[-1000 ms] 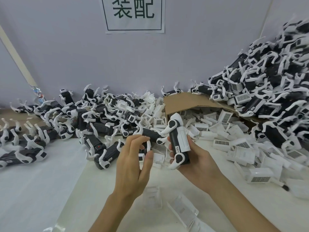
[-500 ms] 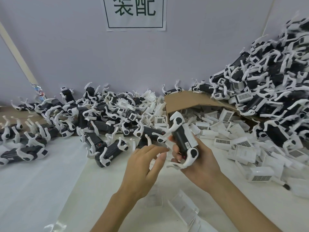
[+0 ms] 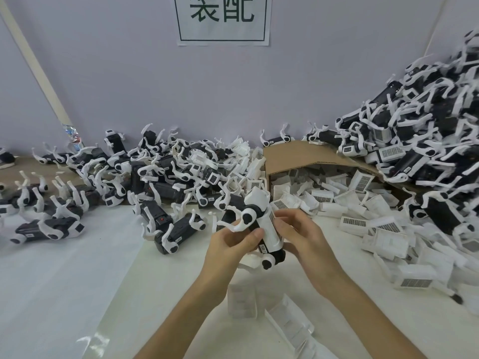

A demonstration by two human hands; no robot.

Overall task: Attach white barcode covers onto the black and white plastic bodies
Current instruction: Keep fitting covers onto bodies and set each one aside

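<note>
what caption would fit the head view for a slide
The left hand and right hand grip a black and white plastic body amid piled bodies and loose barcode covers.

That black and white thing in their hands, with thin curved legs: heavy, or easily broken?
Probably light: the black and white plastic body sits in the fingertips of the left hand and right hand. Its thin white legs seem the weak spot and, judging by the tangled pile, likely to snag.

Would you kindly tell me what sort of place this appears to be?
Most likely a factory assembly bench: heaps of identical black and white plastic bodies, a cardboard box spilling white barcode covers, and a wall sign reading 装配, meaning assembly.
</note>
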